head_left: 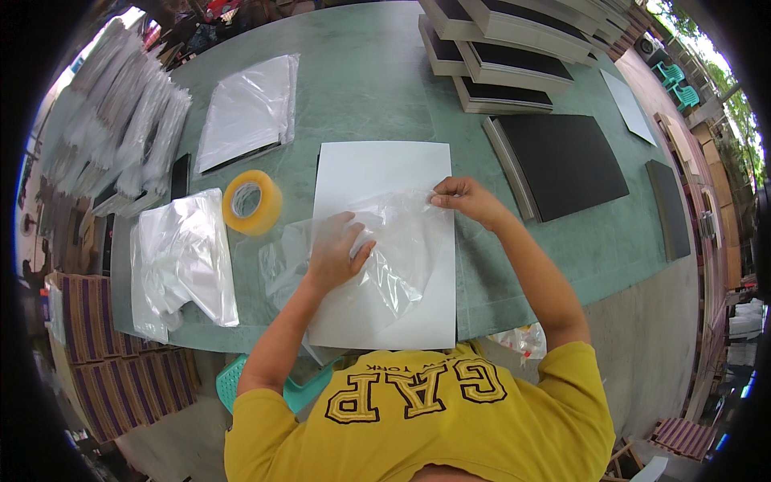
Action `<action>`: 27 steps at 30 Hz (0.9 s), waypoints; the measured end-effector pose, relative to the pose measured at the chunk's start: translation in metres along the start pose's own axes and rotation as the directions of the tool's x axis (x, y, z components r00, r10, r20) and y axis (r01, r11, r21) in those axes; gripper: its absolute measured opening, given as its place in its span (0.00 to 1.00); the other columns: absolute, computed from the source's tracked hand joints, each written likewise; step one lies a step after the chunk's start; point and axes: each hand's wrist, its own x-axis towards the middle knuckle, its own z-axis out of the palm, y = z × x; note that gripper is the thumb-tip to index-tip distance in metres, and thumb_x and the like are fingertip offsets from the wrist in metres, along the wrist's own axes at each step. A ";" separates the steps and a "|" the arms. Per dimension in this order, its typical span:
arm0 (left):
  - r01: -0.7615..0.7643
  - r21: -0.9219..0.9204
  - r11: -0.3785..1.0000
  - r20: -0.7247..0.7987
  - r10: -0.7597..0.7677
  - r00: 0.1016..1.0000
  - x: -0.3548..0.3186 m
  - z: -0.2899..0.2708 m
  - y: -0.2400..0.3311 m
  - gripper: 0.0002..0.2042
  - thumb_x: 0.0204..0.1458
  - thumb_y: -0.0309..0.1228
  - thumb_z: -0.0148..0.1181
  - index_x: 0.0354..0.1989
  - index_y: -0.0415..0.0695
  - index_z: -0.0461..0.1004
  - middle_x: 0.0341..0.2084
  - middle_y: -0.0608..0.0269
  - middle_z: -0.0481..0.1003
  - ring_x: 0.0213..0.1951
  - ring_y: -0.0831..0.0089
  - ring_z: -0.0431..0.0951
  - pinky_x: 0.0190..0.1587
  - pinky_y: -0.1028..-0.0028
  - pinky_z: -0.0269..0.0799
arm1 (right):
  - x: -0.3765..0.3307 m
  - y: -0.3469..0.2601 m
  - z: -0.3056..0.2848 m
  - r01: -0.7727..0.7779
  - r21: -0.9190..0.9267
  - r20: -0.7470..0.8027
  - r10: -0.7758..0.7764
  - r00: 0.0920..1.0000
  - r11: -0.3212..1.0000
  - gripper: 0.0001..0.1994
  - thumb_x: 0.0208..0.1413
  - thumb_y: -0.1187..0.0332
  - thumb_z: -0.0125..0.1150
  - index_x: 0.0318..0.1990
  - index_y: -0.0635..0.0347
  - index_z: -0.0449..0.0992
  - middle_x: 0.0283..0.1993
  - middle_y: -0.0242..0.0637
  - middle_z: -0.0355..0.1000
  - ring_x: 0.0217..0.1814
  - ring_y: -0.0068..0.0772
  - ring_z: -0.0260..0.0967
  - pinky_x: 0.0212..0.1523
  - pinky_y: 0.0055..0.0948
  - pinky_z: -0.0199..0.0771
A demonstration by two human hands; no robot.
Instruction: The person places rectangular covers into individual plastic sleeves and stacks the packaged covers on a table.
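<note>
Head view, left hand: the left hand [336, 253] lies flat on the clear plastic bag [385, 249], fingers spread and a little bent; its grip is not closed on anything, it only presses the film down.
Head view, right hand: the right hand [467, 198] has its grip closed in a pinch on the upper edge of the bag.
Head view, bag: it lies crumpled across the white board [377, 173], which rests on the green tabletop [369, 80] in front of the person.
Head view, nearby: a roll of yellow tape [252, 202] stands just beside the board, a pile of more bags [181, 257] is to the left, and black boards [566, 161] are to the right.
Risk, tearing: the film looks thin; I judge it can tear if the pinch pulls while the palm holds it down.
Risk, slipping: the board may slide on the smooth tabletop, because no hand holds it directly.
Risk, opening: the two layers of film may stick together, so the mouth of the bag may not open.
</note>
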 end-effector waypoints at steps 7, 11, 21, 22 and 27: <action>0.110 -0.031 0.993 -0.109 -0.113 0.988 0.012 -0.009 0.012 0.08 0.39 0.28 0.60 0.27 0.38 0.70 0.28 0.54 0.69 0.34 0.59 0.69 0.38 0.67 0.64 | 0.000 -0.018 0.007 -0.195 0.116 0.121 0.181 0.976 0.974 0.12 0.40 0.62 0.64 0.27 0.60 0.73 0.23 0.28 0.68 0.26 0.19 0.62 0.30 0.17 0.61; 0.335 -0.402 0.852 0.047 -0.346 0.937 0.040 -0.022 0.057 0.08 0.42 0.29 0.60 0.24 0.38 0.70 0.18 0.61 0.69 0.23 0.72 0.70 0.28 0.76 0.65 | -0.007 -0.016 0.030 -0.238 0.447 0.233 0.145 0.962 0.862 0.12 0.44 0.60 0.62 0.28 0.60 0.71 0.26 0.28 0.69 0.28 0.17 0.64 0.28 0.12 0.62; 0.707 -0.453 0.543 -0.042 -0.805 0.591 -0.005 -0.064 -0.080 0.09 0.42 0.30 0.55 0.16 0.39 0.67 0.10 0.70 0.63 0.17 0.82 0.63 0.20 0.78 0.58 | -0.029 -0.033 0.002 -0.066 0.815 0.073 0.011 0.997 0.575 0.06 0.48 0.65 0.56 0.31 0.56 0.71 0.32 0.30 0.70 0.36 0.23 0.65 0.36 0.26 0.66; 0.620 -0.514 0.593 -0.269 -0.798 0.539 0.004 -0.083 -0.076 0.08 0.43 0.29 0.56 0.19 0.39 0.67 0.13 0.69 0.64 0.19 0.82 0.63 0.21 0.79 0.59 | -0.036 -0.031 -0.001 -0.049 0.745 0.040 0.028 0.999 0.666 0.05 0.48 0.67 0.57 0.30 0.56 0.71 0.32 0.30 0.69 0.35 0.22 0.65 0.35 0.26 0.66; 0.159 -0.333 0.930 -0.308 -0.266 0.913 0.078 -0.074 0.063 0.14 0.42 0.32 0.60 0.33 0.40 0.66 0.30 0.59 0.68 0.36 0.65 0.68 0.39 0.70 0.64 | -0.031 -0.055 0.040 0.083 0.412 0.096 -0.133 0.986 0.908 0.05 0.44 0.70 0.60 0.26 0.58 0.71 0.29 0.29 0.66 0.32 0.20 0.63 0.32 0.21 0.63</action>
